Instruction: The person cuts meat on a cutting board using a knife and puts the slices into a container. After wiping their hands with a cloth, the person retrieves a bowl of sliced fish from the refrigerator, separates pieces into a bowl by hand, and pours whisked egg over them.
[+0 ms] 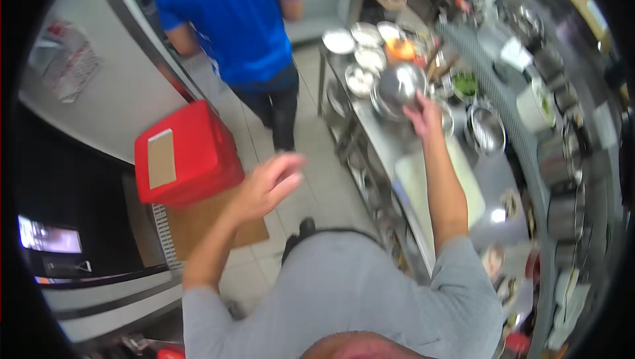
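Observation:
My right hand (424, 117) reaches over the steel counter and grips the near rim of a shiny metal bowl (398, 82). The bowl overlaps another round metal vessel (380, 102) just under it. Around them stand a bowl of white round pieces (361, 82), white bowls (369, 59) and an orange bowl (399, 48). My left hand (268, 183) hangs in the air over the floor, slightly blurred, its fingers loosely bent and apart from the thumb, holding nothing.
A white cutting board (414, 168) lies on the counter below my right forearm. Metal strainers or bowls (486, 127) and a container of greens (465, 84) sit to the right. A red box (188, 154) stands at left. A person in a blue shirt (231, 15) is ahead.

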`<state>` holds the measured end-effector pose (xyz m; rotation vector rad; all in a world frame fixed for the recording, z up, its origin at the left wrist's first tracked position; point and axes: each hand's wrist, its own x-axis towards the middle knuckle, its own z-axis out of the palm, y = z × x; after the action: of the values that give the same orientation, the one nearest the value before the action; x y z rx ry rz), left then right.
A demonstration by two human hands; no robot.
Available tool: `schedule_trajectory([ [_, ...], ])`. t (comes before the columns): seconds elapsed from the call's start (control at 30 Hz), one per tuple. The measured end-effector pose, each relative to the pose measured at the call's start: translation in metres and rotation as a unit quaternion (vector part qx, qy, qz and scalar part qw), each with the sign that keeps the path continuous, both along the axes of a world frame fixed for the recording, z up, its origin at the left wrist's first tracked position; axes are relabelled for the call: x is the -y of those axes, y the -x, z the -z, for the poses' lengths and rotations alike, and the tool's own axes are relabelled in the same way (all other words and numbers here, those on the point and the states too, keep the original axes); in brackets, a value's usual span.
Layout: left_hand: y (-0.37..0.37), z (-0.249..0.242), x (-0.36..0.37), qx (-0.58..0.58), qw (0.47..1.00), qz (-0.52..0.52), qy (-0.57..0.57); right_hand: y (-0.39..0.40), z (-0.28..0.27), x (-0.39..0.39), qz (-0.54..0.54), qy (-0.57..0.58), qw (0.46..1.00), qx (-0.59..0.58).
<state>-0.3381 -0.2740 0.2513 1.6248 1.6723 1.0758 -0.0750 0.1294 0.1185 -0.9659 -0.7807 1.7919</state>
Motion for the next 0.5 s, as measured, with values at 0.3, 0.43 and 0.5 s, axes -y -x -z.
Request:
schedule_trajectory([
  [0.3,-0.176,-0.122,-0.073,0.21,0.748,0.628,-0.041,-0.038,0.015,0.196,-0.008,-0.318,0.86,0.398],
  [0.43,-0.225,-0.127,-0.068,0.226,0.59,0.774,0.05,-0.099,0.021,0.286,0.052,-0.361,0.784,0.503],
  [0.5,-0.243,-0.132,-0.058,0.22,0.548,0.804,0.072,-0.134,0.025,0.324,0.102,-0.362,0.748,0.547],
])
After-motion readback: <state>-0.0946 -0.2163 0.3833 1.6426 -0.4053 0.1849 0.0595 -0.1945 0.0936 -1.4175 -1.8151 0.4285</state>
